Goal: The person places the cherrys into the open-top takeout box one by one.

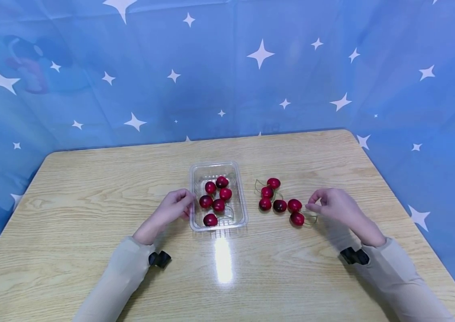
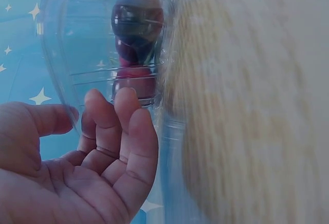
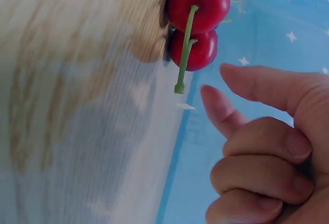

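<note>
A clear plastic container (image 1: 244, 201) holds several dark red cherries (image 1: 218, 205), some with green stems. My left hand (image 1: 172, 206) grips its left side. In the left wrist view the thumb is at the rim and the curled fingers are against the outer wall (image 2: 77, 82). To the right of the container lies a loose group of cherries (image 1: 280, 205). My right hand (image 1: 333, 206) is just right of the nearest cherry (image 1: 297, 218), thumb and forefinger apart with nothing between them. Its other fingers are curled in. A green stem (image 3: 184, 59) points toward those fingertips.
The wood-grain table (image 1: 90, 201) ends at a blue curtain (image 1: 219, 67) with white stars at the back and sides. Black devices (image 1: 159, 259) are strapped at both wrists. A bright light reflection lies on the table in front of the container.
</note>
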`<state>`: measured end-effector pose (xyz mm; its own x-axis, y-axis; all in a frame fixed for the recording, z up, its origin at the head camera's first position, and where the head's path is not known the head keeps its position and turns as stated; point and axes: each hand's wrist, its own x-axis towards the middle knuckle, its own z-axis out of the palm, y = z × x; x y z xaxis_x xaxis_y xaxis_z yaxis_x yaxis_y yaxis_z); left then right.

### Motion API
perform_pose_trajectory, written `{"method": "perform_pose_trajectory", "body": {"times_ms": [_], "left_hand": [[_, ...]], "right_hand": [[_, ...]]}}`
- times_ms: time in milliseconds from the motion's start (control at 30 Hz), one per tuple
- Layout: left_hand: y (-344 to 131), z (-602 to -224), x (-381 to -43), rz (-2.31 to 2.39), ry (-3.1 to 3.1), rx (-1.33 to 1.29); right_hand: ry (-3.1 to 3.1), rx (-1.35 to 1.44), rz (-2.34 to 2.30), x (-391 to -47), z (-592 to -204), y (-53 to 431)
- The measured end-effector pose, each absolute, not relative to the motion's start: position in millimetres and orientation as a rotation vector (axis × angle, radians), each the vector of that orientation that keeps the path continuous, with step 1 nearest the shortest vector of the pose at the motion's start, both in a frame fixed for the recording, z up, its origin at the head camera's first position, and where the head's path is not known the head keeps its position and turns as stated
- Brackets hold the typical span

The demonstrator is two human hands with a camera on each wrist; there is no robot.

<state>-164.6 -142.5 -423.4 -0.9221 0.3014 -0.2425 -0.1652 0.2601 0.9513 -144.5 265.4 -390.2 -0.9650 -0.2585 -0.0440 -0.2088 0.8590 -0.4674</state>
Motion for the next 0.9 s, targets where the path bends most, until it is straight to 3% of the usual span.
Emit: {"method": "perform_pose_trajectory", "body": {"times_ms": [900], "left_hand": [[-142.1, -421.9, -164.4, 1.693, 2.171, 0.125]], "right_hand": [[2.777, -0.474, -0.738, -142.2, -396.9, 272.2]]}}
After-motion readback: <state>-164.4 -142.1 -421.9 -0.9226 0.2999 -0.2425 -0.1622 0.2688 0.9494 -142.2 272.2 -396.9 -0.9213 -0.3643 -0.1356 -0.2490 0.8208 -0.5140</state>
